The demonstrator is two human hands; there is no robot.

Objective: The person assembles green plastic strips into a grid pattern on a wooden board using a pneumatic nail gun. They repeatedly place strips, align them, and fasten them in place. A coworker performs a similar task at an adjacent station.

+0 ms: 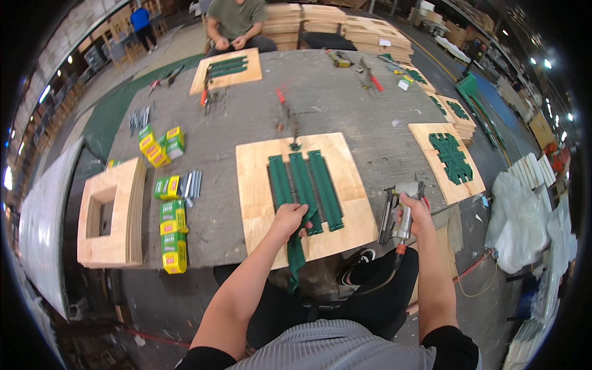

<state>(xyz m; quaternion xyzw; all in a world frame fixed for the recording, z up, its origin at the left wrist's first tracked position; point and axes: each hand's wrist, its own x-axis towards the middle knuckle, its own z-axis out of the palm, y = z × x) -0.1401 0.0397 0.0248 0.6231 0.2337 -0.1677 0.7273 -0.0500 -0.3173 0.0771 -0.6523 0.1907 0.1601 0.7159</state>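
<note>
A square plywood frame (pixel 351 185) lies in front of me, with green webbing straps (pixel 301 176) running side by side across its middle opening. My left hand (pixel 292 220) is closed on the loose green strap (pixel 296 259) at the frame's near side; the strap's tail hangs past the table edge. In my right hand (pixel 417 214) is a pneumatic staple gun (pixel 402 213), held just right of the frame. A hose leads down from its handle. The gun's nose is apart from the straps.
Staple boxes (pixel 173 217) and loose staple strips (pixel 192 187) lie on the left, beside stacked plywood frames (pixel 126 216). A finished-looking webbed panel (pixel 450 163) overhangs the right edge. Pliers (pixel 372 77) lie farther back. Across the table a person (pixel 234 24) sits behind another panel (pixel 227 69).
</note>
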